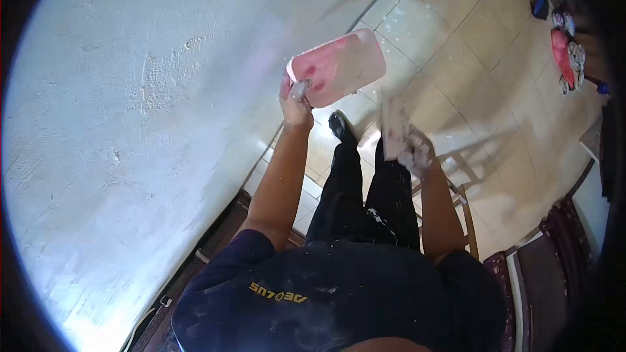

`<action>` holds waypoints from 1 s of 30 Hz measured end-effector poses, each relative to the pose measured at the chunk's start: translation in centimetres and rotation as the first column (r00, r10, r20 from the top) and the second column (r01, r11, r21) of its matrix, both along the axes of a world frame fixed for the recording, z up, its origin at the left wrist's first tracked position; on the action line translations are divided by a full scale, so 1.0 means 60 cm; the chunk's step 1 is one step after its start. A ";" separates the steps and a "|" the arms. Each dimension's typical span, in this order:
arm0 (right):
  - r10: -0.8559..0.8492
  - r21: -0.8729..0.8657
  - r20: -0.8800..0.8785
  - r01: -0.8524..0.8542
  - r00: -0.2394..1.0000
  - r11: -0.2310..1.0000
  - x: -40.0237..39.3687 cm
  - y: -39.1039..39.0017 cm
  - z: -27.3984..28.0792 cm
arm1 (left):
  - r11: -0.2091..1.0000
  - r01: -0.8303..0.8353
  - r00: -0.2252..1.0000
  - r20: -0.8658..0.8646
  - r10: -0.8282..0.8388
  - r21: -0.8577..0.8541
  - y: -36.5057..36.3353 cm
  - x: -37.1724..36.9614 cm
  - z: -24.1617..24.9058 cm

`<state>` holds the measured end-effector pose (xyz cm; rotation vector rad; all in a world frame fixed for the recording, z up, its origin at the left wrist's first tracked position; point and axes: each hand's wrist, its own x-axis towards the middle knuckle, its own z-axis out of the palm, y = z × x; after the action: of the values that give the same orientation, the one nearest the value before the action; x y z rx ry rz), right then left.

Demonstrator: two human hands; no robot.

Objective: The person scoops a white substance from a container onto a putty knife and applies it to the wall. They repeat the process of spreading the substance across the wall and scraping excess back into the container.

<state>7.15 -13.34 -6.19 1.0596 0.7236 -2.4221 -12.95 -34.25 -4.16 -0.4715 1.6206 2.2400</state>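
Note:
My left hand (297,99) is closed on the near end of a pink plastic tub (339,65). The tub is rectangular with rounded corners, tilted, and smeared inside with whitish paste; the thumb lies over its rim. To the right, my right hand (417,151) grips a flat scraper (393,127) that is coated in pale plaster and blurred at its far end. Whitish paste covers the fingers of both hands. The scraper is apart from the tub and in front of my right leg.
A pale, roughly plastered wall (130,124) fills the left side. Beige floor tiles (450,52) carry white splashes. A wooden frame (468,221) stands by my right arm. Dark furniture (554,274) is at lower right, with cloths (566,58) and a blue brush head (540,5) at upper right.

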 end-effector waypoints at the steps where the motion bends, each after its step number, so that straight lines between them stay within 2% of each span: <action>1: -0.136 -0.078 -0.048 0.132 0.990 0.988 -0.005 0.009 -0.010 | 1.000 -0.001 1.000 0.006 0.001 -0.002 -0.003 0.005 0.002; 2: -0.274 -0.158 -0.089 0.258 0.958 0.953 -0.014 0.017 -0.021 | 0.999 -0.008 0.999 0.044 0.005 0.051 -0.003 0.008 0.004; 3: -0.356 -0.030 -0.039 0.355 0.934 0.934 -0.026 0.016 -0.026 | 0.994 -0.015 0.997 0.080 0.007 0.104 -0.003 0.009 0.006; 4: -0.357 -0.031 -0.040 0.356 0.933 0.934 -0.043 0.027 -0.029 | 0.995 -0.015 0.997 0.079 0.007 0.103 -0.003 0.010 0.007; 5: -0.193 0.211 -0.044 0.198 0.980 0.957 -0.061 0.046 -0.030 | 0.997 -0.024 0.995 0.096 0.016 0.079 -0.002 0.013 0.009; 6: -0.027 0.437 -0.007 0.027 1.000 0.899 -0.077 0.062 -0.024 | 0.998 -0.034 0.993 0.113 0.027 0.055 0.000 0.015 0.009; 7: -0.024 0.432 -0.006 0.024 1.000 0.901 -0.095 0.070 -0.002 | 0.998 -0.021 0.997 0.079 0.017 0.054 0.001 0.016 0.009; 8: 0.147 0.746 -0.129 -0.001 0.981 0.666 -0.113 0.073 0.027 | 0.998 -0.024 0.996 0.083 0.020 0.049 -0.002 0.017 0.010; 9: 0.345 0.943 -0.175 0.056 0.922 0.329 -0.124 0.072 0.043 | 1.000 0.023 0.996 0.089 -0.025 0.016 -0.003 0.015 0.011; 10: 0.345 0.943 -0.173 0.054 0.923 0.329 -0.123 0.066 0.048 | 0.997 0.072 0.993 0.095 -0.071 -0.014 -0.002 0.013 0.010; 12: 0.432 0.990 -0.138 0.138 0.891 0.033 -0.113 0.054 0.063 | 0.997 0.073 0.985 0.159 -0.067 -0.030 -0.005 0.012 0.000; 13: 0.456 0.951 -0.204 0.286 0.867 -0.120 -0.105 0.038 0.056 | 0.996 0.092 0.956 0.278 -0.092 0.014 -0.006 0.009 0.006; 14: 0.513 0.965 -0.199 0.258 0.835 -0.046 -0.089 0.030 0.046 | 0.993 0.104 0.913 0.391 -0.119 0.059 -0.007 0.006 0.011; 16: 0.674 0.788 -0.275 0.562 0.686 -0.250 -0.058 0.013 -0.028 | 0.993 0.119 0.917 0.381 -0.113 0.008 0.002 0.009 0.019; 17: 0.673 0.789 -0.277 0.562 0.686 -0.249 -0.049 0.003 -0.039 | 0.992 0.121 0.913 0.387 -0.127 0.040 0.003 0.008 0.021; 19: 0.469 0.921 -0.343 0.389 0.814 -0.001 -0.031 -0.011 -0.043 | 0.990 0.123 0.909 0.393 -0.140 0.068 0.006 0.006 0.026; 20: 0.466 0.922 -0.345 0.388 0.815 0.004 -0.027 -0.015 -0.048 | 0.990 0.085 0.907 0.403 -0.123 0.110 0.005 0.006 0.029; 22: 0.399 0.933 -0.271 0.340 0.876 -0.114 -0.025 -0.023 -0.050 | 0.988 0.047 0.904 0.414 -0.106 0.149 0.004 0.007 0.029; 23: 0.398 0.933 -0.271 0.340 0.876 -0.113 -0.025 -0.025 -0.050 | 0.987 0.046 0.908 0.406 -0.105 0.152 0.003 0.006 0.027; 26: 0.349 0.961 -0.157 0.061 0.924 0.270 -0.022 -0.029 -0.047 | 0.986 0.065 0.910 0.396 -0.122 0.155 0.000 0.008 0.020; 28: 0.399 0.965 -0.124 0.017 0.909 0.261 -0.024 -0.031 -0.056 | 0.984 0.071 0.912 0.390 -0.130 0.163 0.001 0.011 0.024; 30: 0.260 0.856 -0.195 0.035 0.946 0.517 -0.030 -0.033 -0.052 | 0.991 0.061 0.912 0.398 -0.103 0.117 0.008 0.013 0.026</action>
<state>5.38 -15.31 -9.30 0.8590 2.1897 -2.0708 -12.19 -33.77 -2.60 -0.7647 1.2824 1.9862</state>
